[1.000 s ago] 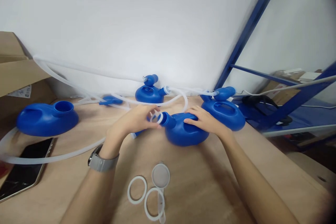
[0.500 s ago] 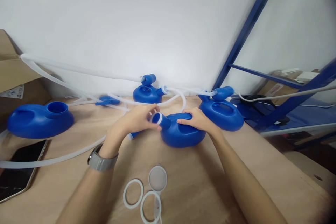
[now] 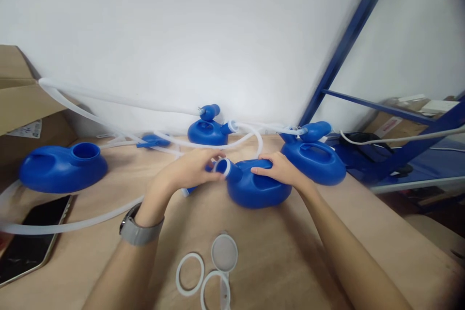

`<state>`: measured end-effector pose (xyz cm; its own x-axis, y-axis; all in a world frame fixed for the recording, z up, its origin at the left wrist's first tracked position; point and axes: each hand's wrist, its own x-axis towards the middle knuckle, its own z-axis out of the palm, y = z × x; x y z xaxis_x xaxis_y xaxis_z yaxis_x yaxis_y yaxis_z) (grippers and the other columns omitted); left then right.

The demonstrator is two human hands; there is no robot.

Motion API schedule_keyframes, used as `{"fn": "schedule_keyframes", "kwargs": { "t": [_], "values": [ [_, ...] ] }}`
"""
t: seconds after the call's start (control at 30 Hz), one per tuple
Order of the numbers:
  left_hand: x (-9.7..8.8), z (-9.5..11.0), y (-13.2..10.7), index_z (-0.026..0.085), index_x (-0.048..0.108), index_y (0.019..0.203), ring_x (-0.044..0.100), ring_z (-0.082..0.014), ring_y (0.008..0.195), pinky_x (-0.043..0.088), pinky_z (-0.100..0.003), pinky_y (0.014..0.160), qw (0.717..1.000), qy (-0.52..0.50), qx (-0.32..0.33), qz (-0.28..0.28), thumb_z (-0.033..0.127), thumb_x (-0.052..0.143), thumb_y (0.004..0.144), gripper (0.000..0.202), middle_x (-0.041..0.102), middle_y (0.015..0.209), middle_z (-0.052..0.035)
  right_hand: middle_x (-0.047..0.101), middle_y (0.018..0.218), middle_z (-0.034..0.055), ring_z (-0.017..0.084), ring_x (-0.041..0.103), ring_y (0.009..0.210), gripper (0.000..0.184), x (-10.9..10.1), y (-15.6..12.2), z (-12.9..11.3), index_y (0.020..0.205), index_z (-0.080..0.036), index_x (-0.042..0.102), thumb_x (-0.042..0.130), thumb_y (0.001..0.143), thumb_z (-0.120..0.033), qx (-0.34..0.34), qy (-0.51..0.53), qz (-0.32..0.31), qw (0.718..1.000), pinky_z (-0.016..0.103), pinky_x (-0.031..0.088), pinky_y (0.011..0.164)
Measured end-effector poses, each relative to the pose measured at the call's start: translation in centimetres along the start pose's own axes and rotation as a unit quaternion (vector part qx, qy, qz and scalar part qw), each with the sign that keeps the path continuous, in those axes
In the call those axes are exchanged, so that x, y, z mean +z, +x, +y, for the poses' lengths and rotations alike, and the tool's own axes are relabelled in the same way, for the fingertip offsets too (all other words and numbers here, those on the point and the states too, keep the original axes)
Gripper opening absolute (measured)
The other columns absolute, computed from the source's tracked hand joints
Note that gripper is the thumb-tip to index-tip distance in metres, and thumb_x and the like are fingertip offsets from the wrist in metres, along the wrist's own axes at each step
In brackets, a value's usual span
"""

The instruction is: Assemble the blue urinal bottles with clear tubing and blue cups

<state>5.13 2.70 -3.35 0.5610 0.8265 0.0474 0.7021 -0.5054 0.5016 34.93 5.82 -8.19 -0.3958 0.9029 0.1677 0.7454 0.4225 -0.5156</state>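
A blue plastic urinal bottle (image 3: 259, 191) stands on the table in front of me, its short neck tilted up to the left. My right hand (image 3: 278, 167) grips it by the handle on top, thumb on the near side. Around the mouth of the neck is a white ring (image 3: 228, 168), and my left hand (image 3: 199, 167) closes its thumb and fingers on that ring. Behind my left hand, partly hidden, lies a small blue part (image 3: 189, 191). Nearer to me lie two loose white rings (image 3: 190, 274) and a white cap with a strap (image 3: 224, 253).
More blue bottles stand at the left (image 3: 61, 174), the back (image 3: 207, 133) and the right (image 3: 314, 162). A clear hose (image 3: 90, 222) loops across the table, over a phone (image 3: 32, 237). A cardboard box (image 3: 22, 101) is at far left, a blue metal frame (image 3: 337, 58) at right.
The whole view has shifted a little to the right in the picture. Both hands keep their hold on the bottle; the left fingers have moved slightly at the white ring.
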Motion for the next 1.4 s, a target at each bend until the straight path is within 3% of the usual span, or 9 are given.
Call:
{"fn": "schedule_keyframes", "kwargs": {
  "t": [0.43, 0.77, 1.07, 1.2, 1.4],
  "values": [
    [0.2, 0.3, 0.4, 0.022, 0.070, 0.131, 0.075, -0.0241, 0.093, 0.055, -0.029, 0.080, 1.000, 0.004, 0.012, 0.026, 0.027, 0.080, 0.081, 0.051, 0.078, 0.115, -0.0066, 0.077, 0.084, 0.0068, 0.029, 0.069, 0.083, 0.047, 0.3, 0.0, 0.3, 0.081, -0.020, 0.076, 0.067, 0.083, -0.066, 0.010, 0.007, 0.006, 1.000, 0.034, 0.051, 0.072],
    [0.5, 0.2, 0.7, 0.022, 0.079, 0.107, 0.074, -0.0239, 0.087, 0.055, -0.029, 0.080, 0.999, 0.016, 0.008, 0.039, 0.027, 0.081, 0.078, 0.030, 0.081, 0.097, -0.0049, 0.076, 0.083, 0.0066, 0.029, 0.069, 0.084, 0.048, 0.4, -0.2, 0.4, 0.083, -0.020, 0.076, 0.069, 0.081, -0.067, 0.006, -0.002, 0.019, 1.000, 0.034, 0.052, 0.074],
    [0.3, 1.4, 0.3, 0.021, 0.075, 0.108, 0.073, -0.0247, 0.093, 0.052, -0.029, 0.078, 0.998, 0.064, 0.006, 0.018, 0.022, 0.078, 0.085, 0.024, 0.079, 0.098, -0.0045, 0.075, 0.077, 0.0051, 0.027, 0.068, 0.080, 0.045, 0.5, -0.2, 0.4, 0.081, -0.021, 0.076, 0.070, 0.080, -0.066, 0.008, -0.011, 0.021, 1.000, 0.033, 0.050, 0.070],
    [0.9, 1.0, -0.2, 0.022, 0.071, 0.122, 0.073, -0.0266, 0.100, 0.051, -0.032, 0.083, 0.995, 0.086, 0.028, 0.041, 0.024, 0.077, 0.088, 0.034, 0.078, 0.109, -0.0063, 0.074, 0.075, 0.0053, 0.027, 0.068, 0.079, 0.046, 0.4, -0.2, 0.3, 0.080, -0.021, 0.076, 0.069, 0.081, -0.066, 0.000, -0.011, 0.021, 1.000, 0.033, 0.049, 0.070],
    [1.5, 0.0, -0.8, 0.020, 0.071, 0.119, 0.073, -0.0280, 0.099, 0.051, -0.034, 0.082, 0.991, 0.101, 0.075, 0.045, 0.025, 0.073, 0.092, 0.028, 0.077, 0.114, -0.0090, 0.074, 0.075, 0.0046, 0.026, 0.068, 0.080, 0.044, 0.4, -0.2, 0.2, 0.078, -0.021, 0.074, 0.069, 0.082, -0.064, -0.007, -0.018, 0.018, 1.000, 0.032, 0.049, 0.071]
  ]
}}
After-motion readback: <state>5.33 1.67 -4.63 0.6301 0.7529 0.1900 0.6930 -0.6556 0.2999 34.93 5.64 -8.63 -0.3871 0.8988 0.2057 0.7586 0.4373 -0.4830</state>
